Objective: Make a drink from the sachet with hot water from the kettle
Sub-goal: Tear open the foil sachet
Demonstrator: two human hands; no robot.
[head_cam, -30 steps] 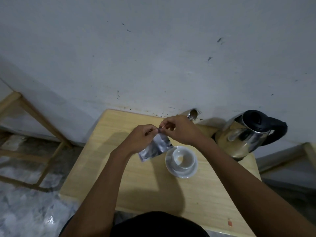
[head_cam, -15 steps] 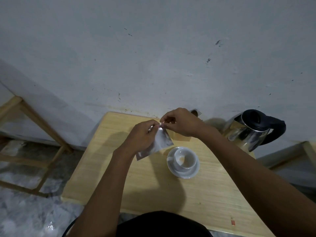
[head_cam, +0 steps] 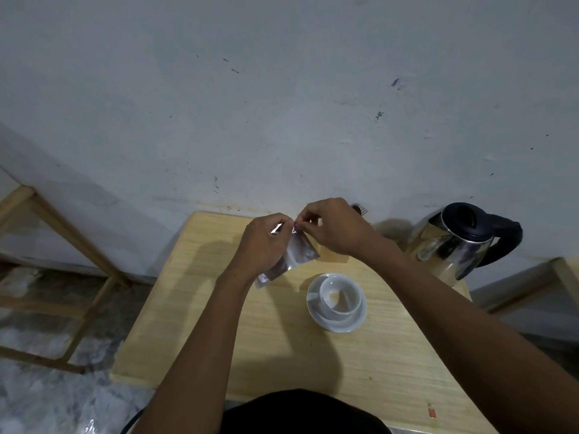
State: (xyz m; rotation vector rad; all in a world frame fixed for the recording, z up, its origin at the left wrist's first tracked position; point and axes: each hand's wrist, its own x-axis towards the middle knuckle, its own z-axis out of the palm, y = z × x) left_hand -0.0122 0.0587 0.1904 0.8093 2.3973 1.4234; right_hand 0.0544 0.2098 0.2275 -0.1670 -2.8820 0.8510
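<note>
A silvery foil sachet (head_cam: 296,255) hangs above the far part of the small wooden table (head_cam: 219,324). My left hand (head_cam: 263,245) pinches its top left corner, and my right hand (head_cam: 332,228) pinches the top edge right beside it. A white cup (head_cam: 340,297) stands on a white saucer (head_cam: 336,324) just right of and nearer than the sachet; the cup looks empty. At the table's back right corner stands a steel kettle (head_cam: 451,249) with a black lid and handle.
A metal utensil tip (head_cam: 360,209) shows behind my right hand by the grey wall. A wooden frame (head_cam: 62,233) stands to the left over a marble floor. Another wooden edge (head_cam: 560,277) lies at the far right.
Both hands have lifted the sachet slightly up and away from the cup, and the fingertips have closed together at its top edge. Cup and kettle have not moved.
</note>
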